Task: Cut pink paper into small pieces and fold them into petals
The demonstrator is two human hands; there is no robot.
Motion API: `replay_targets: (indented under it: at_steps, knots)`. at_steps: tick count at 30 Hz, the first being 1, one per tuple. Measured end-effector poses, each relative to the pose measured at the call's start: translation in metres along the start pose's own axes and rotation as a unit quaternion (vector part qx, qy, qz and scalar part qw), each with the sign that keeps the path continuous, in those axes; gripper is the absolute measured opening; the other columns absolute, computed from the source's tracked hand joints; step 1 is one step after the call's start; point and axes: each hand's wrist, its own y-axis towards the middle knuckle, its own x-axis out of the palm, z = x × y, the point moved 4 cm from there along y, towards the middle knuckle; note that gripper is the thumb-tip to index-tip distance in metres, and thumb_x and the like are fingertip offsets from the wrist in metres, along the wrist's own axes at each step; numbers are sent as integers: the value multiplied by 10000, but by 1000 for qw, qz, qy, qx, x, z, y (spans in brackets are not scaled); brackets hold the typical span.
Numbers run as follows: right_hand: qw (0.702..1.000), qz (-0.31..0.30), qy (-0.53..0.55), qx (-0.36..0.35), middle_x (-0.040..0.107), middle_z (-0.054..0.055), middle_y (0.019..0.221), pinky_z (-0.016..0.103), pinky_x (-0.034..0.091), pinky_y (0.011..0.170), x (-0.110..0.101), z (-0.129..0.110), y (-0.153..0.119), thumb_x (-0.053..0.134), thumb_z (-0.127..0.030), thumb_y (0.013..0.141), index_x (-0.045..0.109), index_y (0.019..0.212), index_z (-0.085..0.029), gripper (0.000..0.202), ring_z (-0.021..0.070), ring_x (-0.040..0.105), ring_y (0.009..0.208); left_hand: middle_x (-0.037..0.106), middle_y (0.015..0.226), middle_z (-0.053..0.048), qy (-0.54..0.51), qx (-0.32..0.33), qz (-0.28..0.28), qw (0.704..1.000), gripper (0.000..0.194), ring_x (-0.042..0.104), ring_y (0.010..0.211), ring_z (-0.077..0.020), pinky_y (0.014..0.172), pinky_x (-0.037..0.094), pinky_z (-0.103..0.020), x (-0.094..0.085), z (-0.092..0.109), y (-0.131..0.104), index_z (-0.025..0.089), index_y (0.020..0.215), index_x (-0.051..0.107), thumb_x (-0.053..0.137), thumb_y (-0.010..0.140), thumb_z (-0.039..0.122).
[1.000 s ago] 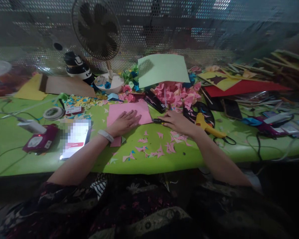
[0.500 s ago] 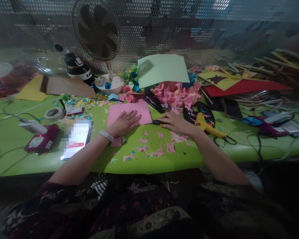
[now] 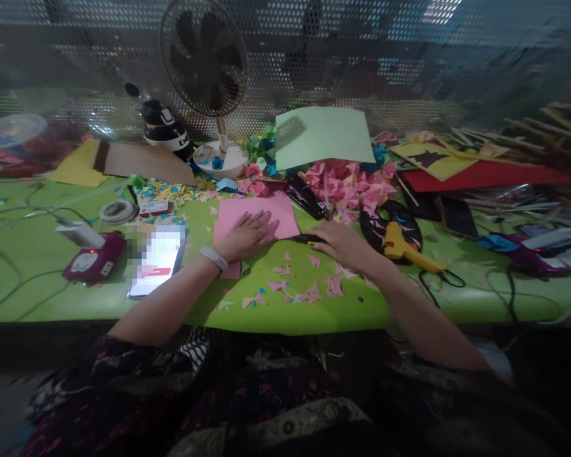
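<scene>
- Left hand: my left hand (image 3: 248, 235) lies palm down with the fingers extended and slightly spread. It grasps nothing; it rests flat on the pink sheet (image 3: 233, 211).
- Left wrist: I wear a pale wristband (image 3: 213, 258).
- Right hand: my right hand (image 3: 340, 241) is curled around a slim black tool (image 3: 305, 238) with a small yellow part. The exact type of tool is too small to tell.
- Workpiece position: the pink sheet lies flat on the green table cover (image 3: 285, 321), in front of me. The tip of the slim black tool is at its lower right corner; whether the two touch, I cannot tell.
- Adjacent piece: a smaller pink piece (image 3: 230, 271) lies just below the sheet, beside my left wrist.
- Offcuts: pink scraps (image 3: 313, 293), mixed with a few blue and pale ones, are scattered on the near side of both hands.
- Right of the sheet: a black object (image 3: 307, 197) with a small label lies at an angle near the upper right corner. Beyond my right wrist, a yellow glue gun (image 3: 402, 245) rests partly on a black ring-shaped item (image 3: 372, 233).
- Left of my forearm: a lit phone (image 3: 159, 257) lies face up.
</scene>
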Motion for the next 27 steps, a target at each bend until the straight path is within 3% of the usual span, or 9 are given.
replay_targets:
  at_steps: [6, 12, 17, 27]
  knots:
    - [997, 61, -51, -9, 691, 167, 1209, 488, 507, 982, 2, 2, -3, 500, -257, 991, 669, 1247, -122, 335, 308, 632, 1111, 175, 1686, -84, 2, -17, -10, 1000, 589, 129, 1566, -260, 1265, 78, -493, -2, 6, 8, 241, 1591, 293, 263, 1047, 466]
    - [999, 46, -19, -16, 685, 177, 1156, 479, 518, 958, 2, -1, 0, 496, -273, 995, 680, 1229, -107, 341, 304, 629, 1077, 203, 1680, -86, 1, -3, -3, 1000, 585, 137, 1566, -246, 1258, 106, -503, -1, 7, 12, 252, 1588, 293, 248, 1050, 477]
    - [998, 40, 34, -38, 691, 142, 1144, 467, 531, 913, -2, 2, -6, 469, -326, 1013, 681, 1239, -180, 342, 283, 632, 1054, 195, 1682, -86, -1, -2, -15, 1000, 580, 130, 1567, -237, 1261, 91, -488, -1, 8, 11, 244, 1590, 288, 265, 1053, 464]
    - [998, 26, -25, -47, 680, 177, 1092, 461, 539, 870, 3, -11, -5, 469, -248, 1000, 675, 1218, -106, 332, 292, 628, 1001, 193, 1681, -83, 3, 8, -8, 1000, 589, 132, 1566, -235, 1259, 100, -504, -2, 7, 9, 250, 1592, 278, 226, 1053, 484]
